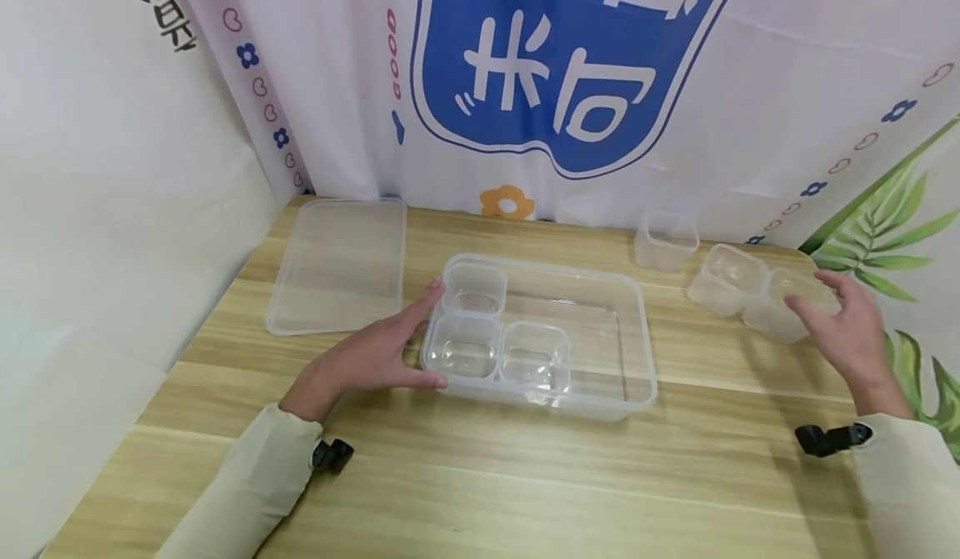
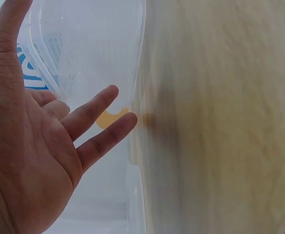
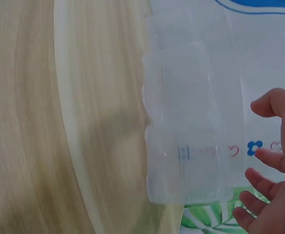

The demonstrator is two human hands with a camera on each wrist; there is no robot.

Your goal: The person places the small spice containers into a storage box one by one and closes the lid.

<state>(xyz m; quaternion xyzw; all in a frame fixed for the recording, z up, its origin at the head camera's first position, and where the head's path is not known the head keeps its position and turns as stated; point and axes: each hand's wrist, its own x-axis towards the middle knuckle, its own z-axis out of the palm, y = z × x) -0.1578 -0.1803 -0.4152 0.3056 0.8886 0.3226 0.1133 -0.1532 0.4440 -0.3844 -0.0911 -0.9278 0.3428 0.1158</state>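
A large clear plastic box stands mid-table, with three small clear containers inside its left part: one at the back, one at front left and one beside it. At the box's left end rests my left hand, thumb and fingers spread along the rim; its palm shows in the left wrist view. My right hand hovers by the rightmost loose container, fingers apart and loosely bent. In the right wrist view a gap separates the fingers from that container.
Another loose container adjoins the rightmost one, and a further one stands near the back edge. A flat clear lid lies at back left on the wooden table. Printed curtain hangs behind.
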